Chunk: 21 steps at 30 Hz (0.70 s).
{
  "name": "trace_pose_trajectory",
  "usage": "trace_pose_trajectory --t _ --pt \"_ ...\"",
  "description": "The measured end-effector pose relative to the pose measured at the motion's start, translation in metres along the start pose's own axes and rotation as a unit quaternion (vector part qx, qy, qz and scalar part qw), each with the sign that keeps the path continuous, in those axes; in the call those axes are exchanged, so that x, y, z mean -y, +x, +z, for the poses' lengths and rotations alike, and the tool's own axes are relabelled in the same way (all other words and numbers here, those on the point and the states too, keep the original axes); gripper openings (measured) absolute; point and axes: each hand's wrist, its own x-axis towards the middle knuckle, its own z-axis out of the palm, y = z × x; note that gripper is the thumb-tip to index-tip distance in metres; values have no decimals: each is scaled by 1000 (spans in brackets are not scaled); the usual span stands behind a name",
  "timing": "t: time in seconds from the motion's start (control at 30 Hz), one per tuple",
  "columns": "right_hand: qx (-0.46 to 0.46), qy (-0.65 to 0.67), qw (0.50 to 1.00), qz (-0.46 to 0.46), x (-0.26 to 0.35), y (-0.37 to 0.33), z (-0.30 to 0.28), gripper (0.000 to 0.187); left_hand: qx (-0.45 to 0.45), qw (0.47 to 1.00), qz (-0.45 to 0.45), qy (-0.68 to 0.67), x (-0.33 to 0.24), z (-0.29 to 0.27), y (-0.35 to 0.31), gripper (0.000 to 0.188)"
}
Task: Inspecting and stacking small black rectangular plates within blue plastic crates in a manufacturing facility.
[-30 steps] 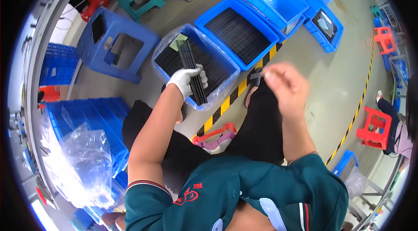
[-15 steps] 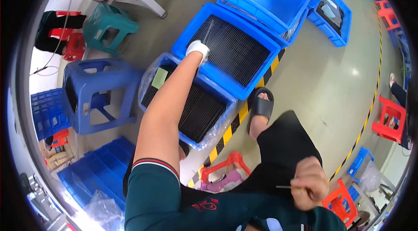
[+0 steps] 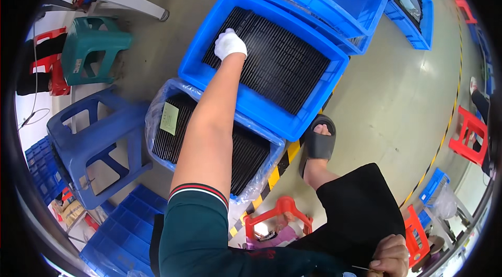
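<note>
My left hand point(image 3: 230, 44), in a white glove, reaches into a blue crate point(image 3: 209, 81) filled with rows of thin black strips point(image 3: 285, 62). Its fingers are curled down at the strips' left end; what they hold, if anything, is hidden. At the lower right my bare right hand point(image 3: 391, 256) is closed around a slim metal tool point(image 3: 360, 267), whose thin end points left. Nearer to me, partly under my left forearm, a plastic-lined blue crate point(image 3: 280, 149) holds more black strips point(image 3: 251, 157), with a green paper slip point(image 3: 169, 118) on top.
Stacked blue crates point(image 3: 334, 21) stand beyond the strips. A dark blue stool point(image 3: 104, 136) and a green stool point(image 3: 94, 47) are on the left. Yellow-black floor tape point(image 3: 285, 164) runs past my sandalled foot point(image 3: 320, 143). A red stool point(image 3: 282, 206) sits between my legs.
My left hand has shifted left along the strips in the far crate. My right hand has dropped lower and to the right with the tool. The view has also shifted.
</note>
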Motion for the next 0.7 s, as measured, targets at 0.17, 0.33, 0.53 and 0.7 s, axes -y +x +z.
trace_pose_trajectory --t 0.17,0.33,0.53,0.7 --pt "-16 5 1000 5 3 3 6 22 -81 994 76 23 3 15 -15 42" --pt "-13 11 1000 -4 3 0 5 22 -95 991 85 35 17 11 -20 43" --pt "4 16 1000 0 1 -5 1 23 -65 995 58 40 34 6 -7 30" --pt "8 21 1000 0 -1 -5 -1 23 -69 996 49 35 28 12 -3 31"
